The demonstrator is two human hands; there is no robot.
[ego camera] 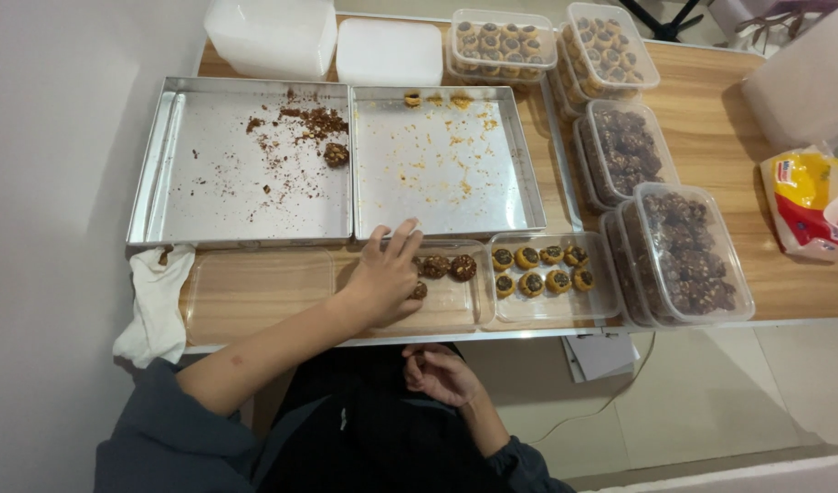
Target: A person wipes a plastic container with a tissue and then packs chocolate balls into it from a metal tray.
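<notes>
My left hand (385, 275) reaches over a clear plastic container (455, 315) at the table's front edge, its fingers resting on dark brown cookies (448, 267) inside it. Whether the fingers pinch one cookie is hidden. My right hand (440, 373) rests loosely curled in my lap below the table edge, holding nothing. To the right stands another clear container (551, 306) with several round yellow cookies (542, 269) with dark centres. Behind them lie two metal baking trays: the left tray (209, 201) holds brown crumbs and one cookie (336, 154), the right tray (455, 196) yellow crumbs.
An empty clear lid or container (254, 292) lies at front left beside a white cloth (154, 306). Lidded tubs of dark cookies (688, 251) and yellow cookies (503, 41) stand at right and back. White containers (273, 32) sit at the back left; a yellow-red bag (811, 201) lies at far right.
</notes>
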